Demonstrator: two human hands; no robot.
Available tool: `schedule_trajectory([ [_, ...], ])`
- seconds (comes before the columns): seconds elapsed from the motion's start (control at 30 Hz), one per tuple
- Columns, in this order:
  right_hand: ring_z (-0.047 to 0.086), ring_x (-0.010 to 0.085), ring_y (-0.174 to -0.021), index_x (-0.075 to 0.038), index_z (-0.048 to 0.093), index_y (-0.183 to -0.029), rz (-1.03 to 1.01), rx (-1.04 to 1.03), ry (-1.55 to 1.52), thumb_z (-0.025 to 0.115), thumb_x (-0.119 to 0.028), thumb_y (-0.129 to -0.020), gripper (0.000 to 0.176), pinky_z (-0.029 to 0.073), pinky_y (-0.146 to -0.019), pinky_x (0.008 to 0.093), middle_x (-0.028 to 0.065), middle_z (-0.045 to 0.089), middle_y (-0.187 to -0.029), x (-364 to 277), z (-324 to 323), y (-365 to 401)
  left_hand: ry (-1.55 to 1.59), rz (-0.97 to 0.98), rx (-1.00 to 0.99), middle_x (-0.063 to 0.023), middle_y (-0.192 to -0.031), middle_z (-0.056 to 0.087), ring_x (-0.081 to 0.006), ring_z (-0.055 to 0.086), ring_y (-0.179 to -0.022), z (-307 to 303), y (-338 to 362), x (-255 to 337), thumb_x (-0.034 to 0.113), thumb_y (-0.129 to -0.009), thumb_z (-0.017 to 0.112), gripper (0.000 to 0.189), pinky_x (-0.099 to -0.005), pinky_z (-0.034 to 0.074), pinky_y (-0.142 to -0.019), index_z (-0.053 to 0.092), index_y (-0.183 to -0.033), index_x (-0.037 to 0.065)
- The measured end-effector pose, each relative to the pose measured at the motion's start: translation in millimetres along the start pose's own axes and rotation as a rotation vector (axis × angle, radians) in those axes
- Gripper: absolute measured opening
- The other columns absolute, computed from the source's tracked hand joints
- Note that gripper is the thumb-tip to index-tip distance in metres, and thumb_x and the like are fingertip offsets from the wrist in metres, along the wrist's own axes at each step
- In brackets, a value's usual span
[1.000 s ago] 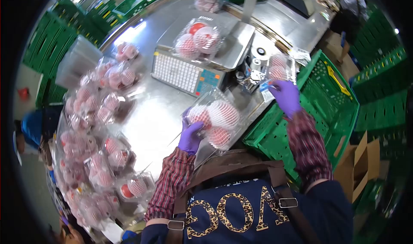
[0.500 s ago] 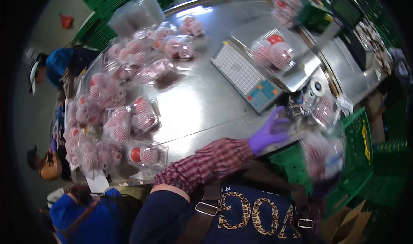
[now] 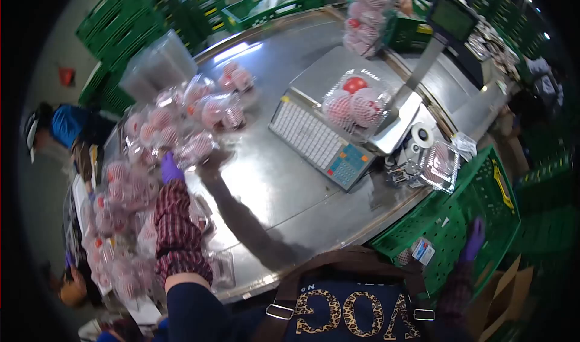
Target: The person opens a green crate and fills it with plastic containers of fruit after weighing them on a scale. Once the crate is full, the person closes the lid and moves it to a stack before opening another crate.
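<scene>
My left hand [image 3: 172, 168], in a purple glove, reaches across the table with fingers stretched out to the near edge of a clear plastic pack of fruit in pink foam nets [image 3: 196, 149]. More such packs crowd around it. My right hand [image 3: 476, 239], also gloved in purple, hangs over the right side of the green crate [image 3: 444, 221] with nothing in its grasp. Inside the crate, near my body, lies a labelled pack [image 3: 421, 251], partly hidden by the bag strap. Another pack with one bare red fruit [image 3: 356, 100] sits on the scale plate.
The scale's keyboard [image 3: 314, 140] and display post [image 3: 423, 58] stand right of centre. Beside them are a label roll [image 3: 422, 135] and a pack [image 3: 440, 166] at the table edge. Clear empty boxes [image 3: 160, 67] are stacked at the back left. A co-worker [image 3: 69, 124] stands at the far left.
My left hand has swung from beside the scale to the packs on the left. My right hand has let go of the labelled pack, which now lies in the crate. The view has shifted.
</scene>
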State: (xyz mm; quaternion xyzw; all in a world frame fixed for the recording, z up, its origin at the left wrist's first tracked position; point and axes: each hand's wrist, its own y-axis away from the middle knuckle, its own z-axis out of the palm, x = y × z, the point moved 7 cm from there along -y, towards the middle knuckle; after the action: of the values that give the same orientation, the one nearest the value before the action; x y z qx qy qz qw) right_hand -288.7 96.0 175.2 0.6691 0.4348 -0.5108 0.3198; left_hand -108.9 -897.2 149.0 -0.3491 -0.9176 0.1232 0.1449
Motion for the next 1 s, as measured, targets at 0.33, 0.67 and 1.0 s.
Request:
schedule_trajectory([
  [0.33,0.053,0.0217,-0.095,-0.004,0.047,-0.109,0.278,-0.927,-0.515,0.056,-0.015,-0.082,0.031,0.044,-0.082,0.0327,0.0105,0.053,-0.103,-165.3,364.1,111.5,0.191,0.459,-0.203,-0.0115,-0.071,0.053,-0.0259,0.052,-0.064,-137.6,9.7,196.8,0.009,-0.064,0.063,0.020,-0.0343,0.042,-0.059,0.053,-0.080,0.003],
  [0.67,0.048,0.0162,-0.065,-0.005,0.046,-0.090,0.524,-0.663,-0.974,0.050,-0.004,-0.074,0.016,0.043,-0.062,0.0286,0.0052,0.048,-0.073,-93.9,251.0,65.9,0.523,1.037,0.193,-0.0123,-0.083,0.052,-0.0277,0.054,-0.076,-177.2,93.0,467.7,0.009,-0.074,0.055,0.019,-0.0364,0.044,-0.063,0.051,-0.092,0.004],
  [1.0,0.054,0.0130,-0.071,0.000,0.048,-0.108,0.550,-0.978,-0.500,0.055,0.003,-0.067,0.041,0.044,-0.063,0.0262,0.0059,0.055,-0.083,-127.9,173.1,153.1,1.814,-0.352,-1.684,-0.0124,-0.115,0.050,-0.0245,0.050,-0.106,-85.5,278.0,470.1,0.025,-0.079,0.060,0.052,-0.0384,0.042,-0.089,0.041,-0.123,0.004],
])
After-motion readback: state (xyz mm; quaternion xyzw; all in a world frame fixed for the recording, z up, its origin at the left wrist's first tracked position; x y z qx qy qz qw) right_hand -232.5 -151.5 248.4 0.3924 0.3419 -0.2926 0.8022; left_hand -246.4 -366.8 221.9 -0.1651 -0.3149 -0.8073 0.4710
